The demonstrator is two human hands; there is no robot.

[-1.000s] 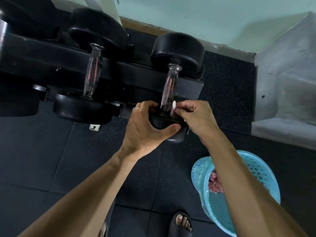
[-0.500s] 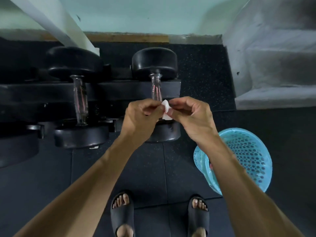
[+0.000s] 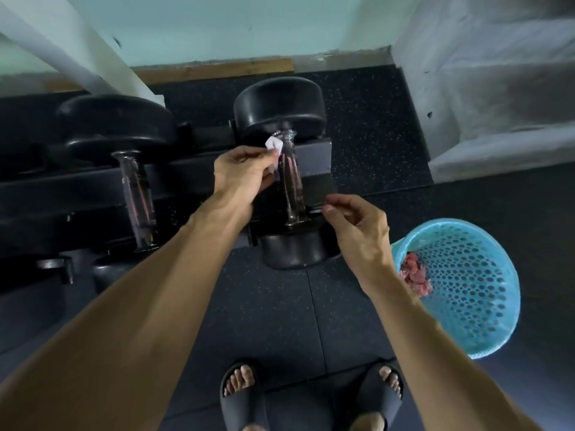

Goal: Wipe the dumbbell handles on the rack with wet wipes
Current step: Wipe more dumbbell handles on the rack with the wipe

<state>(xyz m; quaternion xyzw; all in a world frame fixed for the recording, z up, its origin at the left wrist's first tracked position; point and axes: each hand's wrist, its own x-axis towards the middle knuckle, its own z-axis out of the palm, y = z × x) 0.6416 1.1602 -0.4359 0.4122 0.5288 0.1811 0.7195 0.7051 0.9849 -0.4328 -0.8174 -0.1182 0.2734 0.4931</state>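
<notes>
Two black dumbbells lie across the black rack (image 3: 77,188). The right dumbbell's shiny handle (image 3: 292,185) runs between its two round heads. My left hand (image 3: 245,175) pinches a small white wet wipe (image 3: 274,144) just left of the handle's far end. My right hand (image 3: 354,225) hovers to the right of the handle's near end, fingers loosely curled, thumb and forefinger close together, holding nothing that I can see. The left dumbbell's handle (image 3: 138,194) lies untouched.
A light blue perforated basket (image 3: 469,293) stands on the floor at the right, with pinkish crumpled bits inside. My feet in black slides (image 3: 242,396) stand on the dark speckled floor mat. A grey concrete step (image 3: 497,88) rises at the right; a white slanted beam (image 3: 71,48) crosses the upper left.
Both hands held the wipe together in front of the handle. Now only my left hand has it, moved up and left, while my right hand has dropped away to the right.
</notes>
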